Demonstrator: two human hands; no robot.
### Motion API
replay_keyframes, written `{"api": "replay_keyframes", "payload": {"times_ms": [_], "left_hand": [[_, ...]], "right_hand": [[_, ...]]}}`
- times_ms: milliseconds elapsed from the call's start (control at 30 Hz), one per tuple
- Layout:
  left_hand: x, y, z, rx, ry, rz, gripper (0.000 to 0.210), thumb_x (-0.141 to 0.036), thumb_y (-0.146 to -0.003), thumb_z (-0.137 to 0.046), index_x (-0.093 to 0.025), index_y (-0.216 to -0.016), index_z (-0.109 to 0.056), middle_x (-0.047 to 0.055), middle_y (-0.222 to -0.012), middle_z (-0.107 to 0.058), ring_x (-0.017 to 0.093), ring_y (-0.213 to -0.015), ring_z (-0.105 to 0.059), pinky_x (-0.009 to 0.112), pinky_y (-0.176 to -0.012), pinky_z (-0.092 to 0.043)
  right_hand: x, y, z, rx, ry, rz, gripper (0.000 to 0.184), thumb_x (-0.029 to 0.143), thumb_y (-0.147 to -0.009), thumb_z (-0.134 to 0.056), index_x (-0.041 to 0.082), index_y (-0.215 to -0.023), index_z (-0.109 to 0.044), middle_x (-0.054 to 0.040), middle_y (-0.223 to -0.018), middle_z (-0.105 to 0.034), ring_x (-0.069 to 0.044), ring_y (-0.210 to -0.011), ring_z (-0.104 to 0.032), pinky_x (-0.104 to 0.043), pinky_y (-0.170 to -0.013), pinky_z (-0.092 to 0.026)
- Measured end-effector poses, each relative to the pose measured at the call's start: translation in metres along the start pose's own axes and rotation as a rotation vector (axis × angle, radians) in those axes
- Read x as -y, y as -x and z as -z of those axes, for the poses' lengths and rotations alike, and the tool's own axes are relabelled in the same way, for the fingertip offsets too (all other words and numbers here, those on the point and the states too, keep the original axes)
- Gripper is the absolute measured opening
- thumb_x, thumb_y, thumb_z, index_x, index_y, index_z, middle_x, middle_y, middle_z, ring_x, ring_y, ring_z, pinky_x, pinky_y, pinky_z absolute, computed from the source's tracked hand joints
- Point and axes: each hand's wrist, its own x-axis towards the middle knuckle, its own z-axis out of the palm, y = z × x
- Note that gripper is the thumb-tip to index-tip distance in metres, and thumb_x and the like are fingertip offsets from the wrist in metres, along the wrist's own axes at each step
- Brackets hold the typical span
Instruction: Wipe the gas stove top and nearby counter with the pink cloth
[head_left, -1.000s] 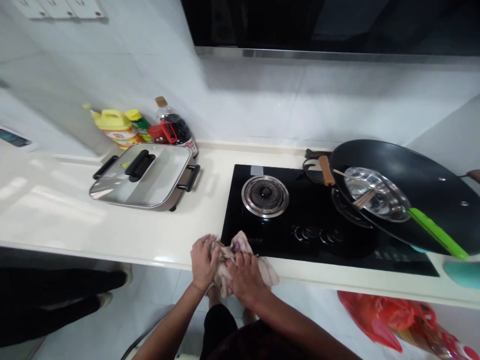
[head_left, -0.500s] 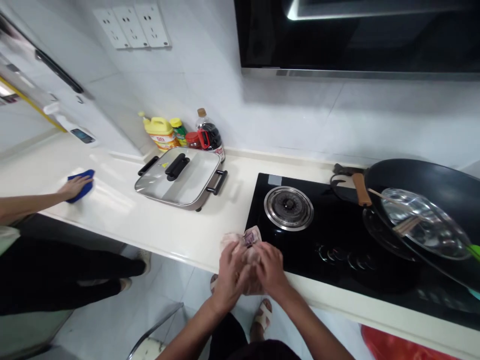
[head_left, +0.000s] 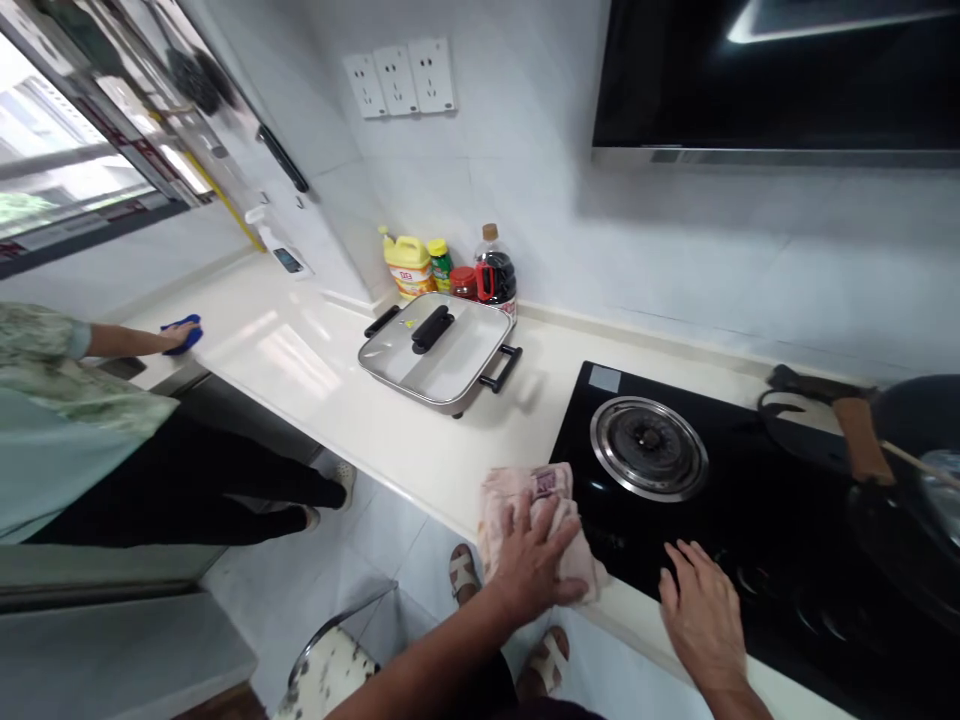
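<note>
A pale pink cloth (head_left: 499, 490) lies spread over the counter's front edge and the near left corner of the black stove (head_left: 720, 530). My left hand (head_left: 534, 555) rests flat on this cloth, fingers spread, pressing from above rather than gripping. Off to the right, my right hand (head_left: 701, 610) is open, palm down, over the front edge of the stove, holding nothing. Behind the cloth, to the right, is a round burner (head_left: 649, 447) with a metal ring.
An electric pan (head_left: 465, 350) with a glass lid stands on the white counter (head_left: 420, 460). Behind it are a yellow jug (head_left: 409, 265) and a dark sauce bottle (head_left: 496, 270). A wok (head_left: 919, 430) sits at right. At far left a co-worker's hand (head_left: 180, 335) presses a blue cloth (head_left: 191, 338).
The bunched cloth is now spread out under my left hand. My right hand has let go of it and moved right. The view has swung left, and the co-worker has moved farther along the counter.
</note>
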Motion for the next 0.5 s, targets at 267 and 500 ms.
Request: {"api": "replay_keyframes", "payload": {"times_ms": [267, 500], "left_hand": [[0.119, -0.003, 0.100, -0.410, -0.189, 0.417, 0.069, -0.056, -0.074, -0.084, -0.039, -0.138, -0.066, 0.012, -0.164, -0.044, 0.051, -0.155, -0.024, 0.078, -0.120, -0.012], [0.163, -0.006, 0.159, -0.891, 0.099, 0.991, 0.071, -0.055, -0.082, -0.077, -0.026, -0.143, -0.054, 0.018, -0.173, -0.016, 0.046, -0.159, -0.009, 0.068, -0.124, -0.016]], "right_hand": [[-0.003, 0.001, 0.003, -0.009, -0.007, -0.012, 0.043, 0.043, -0.103, -0.040, 0.017, -0.128, -0.062, -0.0170, -0.132, -0.066, -0.036, -0.131, -0.057, -0.055, -0.105, -0.046], [-0.002, -0.001, 0.004, -0.007, -0.013, -0.008, 0.043, 0.043, -0.102, -0.041, 0.016, -0.126, -0.064, -0.0182, -0.129, -0.067, -0.038, -0.129, -0.058, -0.056, -0.104, -0.046]]}}
